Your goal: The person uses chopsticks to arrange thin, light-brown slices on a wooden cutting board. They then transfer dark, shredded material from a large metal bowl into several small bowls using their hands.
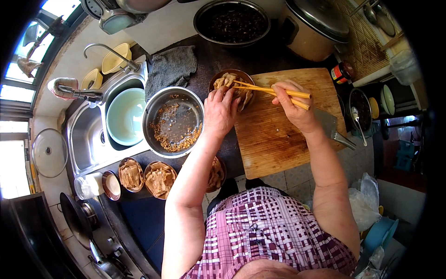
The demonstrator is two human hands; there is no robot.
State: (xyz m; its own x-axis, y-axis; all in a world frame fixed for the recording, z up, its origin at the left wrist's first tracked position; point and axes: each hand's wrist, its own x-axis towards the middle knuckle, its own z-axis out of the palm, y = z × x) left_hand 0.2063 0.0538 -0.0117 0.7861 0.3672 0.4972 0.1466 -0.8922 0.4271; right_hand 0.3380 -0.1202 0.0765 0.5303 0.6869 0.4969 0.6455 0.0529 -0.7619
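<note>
My right hand (294, 104) is closed round a pair of yellowish chopsticks (262, 89), whose tips rest among brown, folded slices (226, 80) in a small dark bowl (242, 72). Over the near left rim of that bowl reaches my left hand (221, 109); its slightly bent fingers are apart and touch the slices, and its fingertips are partly hidden. The bowl stands at the far left corner of a wooden cutting board (274, 135). Left of my left forearm is a round metal basin (147, 116) with yellowish crumbs (174, 139) stuck inside.
Several bowls of brown slices (160, 179) line the counter's near edge, one partly behind my left forearm. A cleaver (327, 122) lies on the board's right side. Farther left is a sink (86, 135) with a pale green basin (125, 116). A large dark-filled bowl (232, 22) and cooker (311, 35) stand behind.
</note>
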